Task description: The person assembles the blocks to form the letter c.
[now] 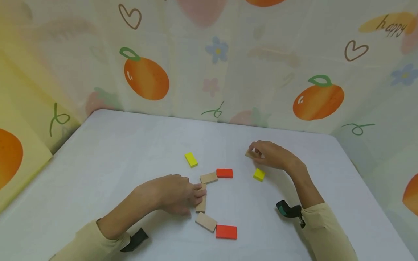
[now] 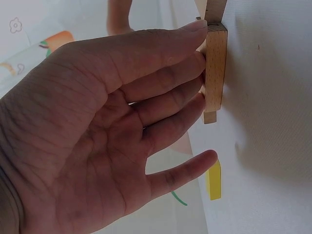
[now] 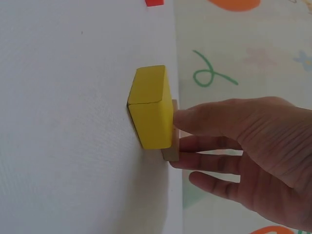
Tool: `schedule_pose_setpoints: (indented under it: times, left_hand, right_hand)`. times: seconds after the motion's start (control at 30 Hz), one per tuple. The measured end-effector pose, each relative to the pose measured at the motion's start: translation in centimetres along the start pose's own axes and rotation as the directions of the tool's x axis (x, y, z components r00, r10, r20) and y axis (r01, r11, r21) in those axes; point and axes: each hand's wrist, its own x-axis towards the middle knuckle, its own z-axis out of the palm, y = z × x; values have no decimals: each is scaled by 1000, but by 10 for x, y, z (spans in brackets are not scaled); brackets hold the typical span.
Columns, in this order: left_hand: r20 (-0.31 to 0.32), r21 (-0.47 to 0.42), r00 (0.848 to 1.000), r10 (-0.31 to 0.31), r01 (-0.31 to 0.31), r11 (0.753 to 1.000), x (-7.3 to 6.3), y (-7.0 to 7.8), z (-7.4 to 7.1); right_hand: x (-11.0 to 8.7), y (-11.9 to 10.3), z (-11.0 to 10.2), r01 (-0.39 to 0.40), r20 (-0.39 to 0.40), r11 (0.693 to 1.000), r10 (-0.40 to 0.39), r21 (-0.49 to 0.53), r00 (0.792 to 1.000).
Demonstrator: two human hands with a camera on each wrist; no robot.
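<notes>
A person in cream sleeves works with two hands well apart over a white tabletop (image 1: 147,141), before a fruit-print cloth (image 1: 186,69). The left hand (image 1: 169,194), its fingers extended, touches a plain wooden block (image 1: 201,206) at the middle of a curved row. In that row, an upper wooden block (image 1: 208,178) adjoins an upper red block (image 1: 224,173), and a lower wooden block (image 1: 206,222) adjoins a lower red block (image 1: 226,232). To the right of the row, farther back, the right hand (image 1: 274,155) pinches another wooden block (image 1: 249,154) between thumb and fingers, a near yellow block (image 1: 259,174) just in front of it. A far yellow block (image 1: 191,160) lies beyond the row.
</notes>
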Motion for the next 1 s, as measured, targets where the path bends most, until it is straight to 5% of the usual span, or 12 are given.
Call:
schedule_pose_setpoints:
  times: [0.53,1.0]
  left_hand:
    - [-6,55,1000,20,-20,998,1,1,2]
    - [-5,37,1000,2,-2,999,0,2,1]
  right_hand:
    - [5,1,11,0,-47,998,-3,-58,999]
    - [0,-9,5,66,-113,990,-80,-126,990]
